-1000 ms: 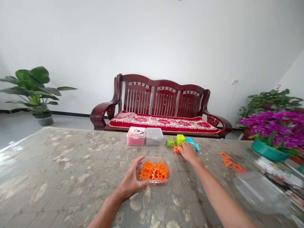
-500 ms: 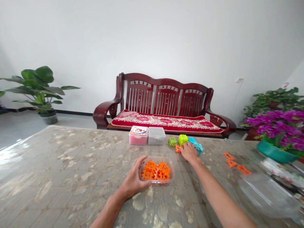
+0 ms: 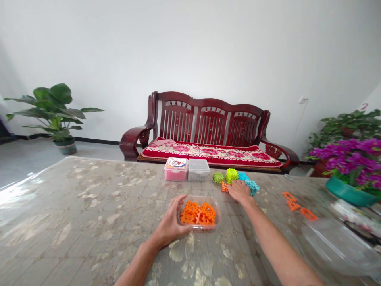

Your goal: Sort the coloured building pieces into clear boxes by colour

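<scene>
My left hand [image 3: 172, 222] wraps round the left side of a clear plastic container [image 3: 218, 220], thumb at the front and fingers behind. Inside it lie several orange notched building pieces [image 3: 198, 213]. Farther off to the right, my right hand [image 3: 240, 191] reaches down among more pieces, fingers bent and close together. An orange piece [image 3: 224, 187] shows beside its fingertips; what the fingers hold, if anything, is hidden. Blue pieces [image 3: 253, 187] lie just beyond and right of this hand. A lime-green cluster [image 3: 231, 175] and a darker green piece [image 3: 218, 178] sit behind it.
Two lidded boxes, one pink [image 3: 175, 171] and one clear [image 3: 198, 171], stand near the far edge. Right of my arm are loose orange pieces [image 3: 308, 214], a clear lid-like tray [image 3: 333, 242] and a teal flower pot [image 3: 348, 192]. A wooden bench [image 3: 208, 119] stands behind the table.
The whole view has shifted slightly. My right hand stays over the coloured pieces, its fingers moving a little; my left hand keeps its hold on the container.
</scene>
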`<state>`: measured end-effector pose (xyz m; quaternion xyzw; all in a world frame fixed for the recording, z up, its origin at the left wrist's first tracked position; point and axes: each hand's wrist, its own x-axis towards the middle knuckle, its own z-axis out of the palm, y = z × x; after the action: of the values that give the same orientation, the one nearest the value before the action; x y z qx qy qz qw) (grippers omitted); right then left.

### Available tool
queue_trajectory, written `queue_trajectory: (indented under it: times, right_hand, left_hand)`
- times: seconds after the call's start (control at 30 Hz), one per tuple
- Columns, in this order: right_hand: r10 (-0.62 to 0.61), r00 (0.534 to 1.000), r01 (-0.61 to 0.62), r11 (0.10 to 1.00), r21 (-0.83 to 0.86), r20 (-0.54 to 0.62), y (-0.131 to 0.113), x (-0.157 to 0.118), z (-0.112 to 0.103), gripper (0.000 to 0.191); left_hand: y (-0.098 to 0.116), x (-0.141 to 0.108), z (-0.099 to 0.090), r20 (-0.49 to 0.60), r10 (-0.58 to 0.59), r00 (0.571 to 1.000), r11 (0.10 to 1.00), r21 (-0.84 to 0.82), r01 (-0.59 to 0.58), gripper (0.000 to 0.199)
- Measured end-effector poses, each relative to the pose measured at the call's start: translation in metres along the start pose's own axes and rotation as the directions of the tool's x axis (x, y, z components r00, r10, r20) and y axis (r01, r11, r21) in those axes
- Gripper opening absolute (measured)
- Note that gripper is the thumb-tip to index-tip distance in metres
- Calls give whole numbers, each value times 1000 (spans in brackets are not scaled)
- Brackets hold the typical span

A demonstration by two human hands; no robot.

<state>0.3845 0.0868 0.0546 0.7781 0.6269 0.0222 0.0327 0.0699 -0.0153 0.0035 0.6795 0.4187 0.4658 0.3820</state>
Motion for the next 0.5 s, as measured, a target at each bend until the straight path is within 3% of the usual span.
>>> queue_trajectory:
  times: [0.5]
  right_hand:
    - [-123, 992, 122, 991, -51, -24, -12, -17, 5, 42]
  left_hand:
    - [3, 0, 0, -19, -21, 1000, 1000, 9, 21, 87]
